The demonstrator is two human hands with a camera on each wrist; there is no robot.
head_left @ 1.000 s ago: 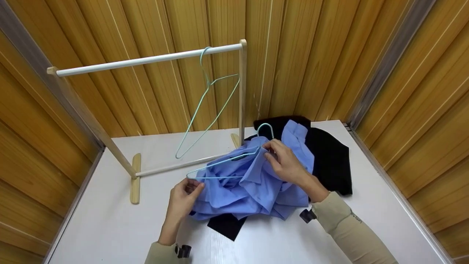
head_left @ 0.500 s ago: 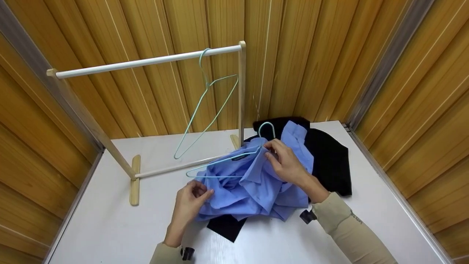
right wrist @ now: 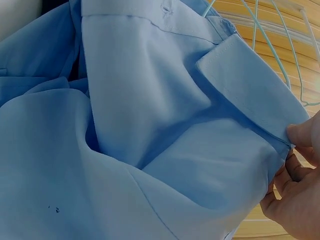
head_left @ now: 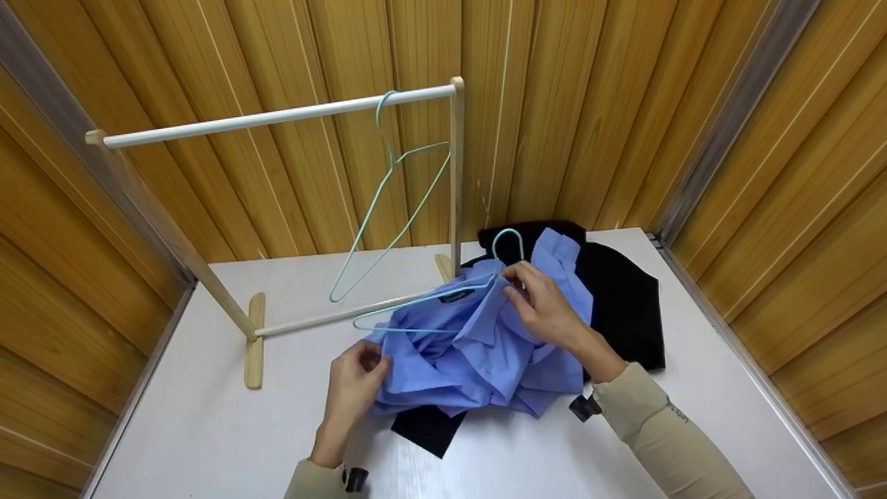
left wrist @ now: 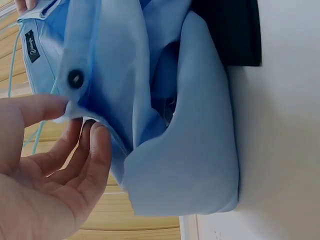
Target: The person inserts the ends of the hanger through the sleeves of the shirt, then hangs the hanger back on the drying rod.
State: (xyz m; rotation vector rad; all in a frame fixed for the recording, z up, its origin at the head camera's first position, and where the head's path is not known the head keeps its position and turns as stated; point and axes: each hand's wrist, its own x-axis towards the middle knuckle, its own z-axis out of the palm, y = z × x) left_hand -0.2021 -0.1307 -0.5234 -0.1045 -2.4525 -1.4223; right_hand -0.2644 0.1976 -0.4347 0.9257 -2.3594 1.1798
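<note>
A light blue shirt (head_left: 485,353) lies bunched on the white table, its dark neck label (left wrist: 32,46) showing. One arm of a mint-green wire hanger (head_left: 508,231) sticks out over the shirt's left side; its other arm is hidden by cloth. With thumb and fingers, my left hand (head_left: 352,387) pinches the shirt's edge beside a dark button (left wrist: 75,78). My right hand (head_left: 547,308) pinches the collar (right wrist: 250,85) just below the hanger's hook; whether it also grips the wire cannot be seen.
Behind on the left stands a garment rack (head_left: 277,117) with a white bar, where a second mint-green hanger (head_left: 362,226) hangs bare. Black clothing (head_left: 620,305) lies behind and right of the shirt. A black cloth corner (head_left: 429,430) pokes out in front. Wood-patterned walls (head_left: 589,104) enclose the table.
My left hand has come off the hanger's left end and moved to the shirt's edge below it. The hanger's exposed arm has risen slightly. My right hand has barely moved.
</note>
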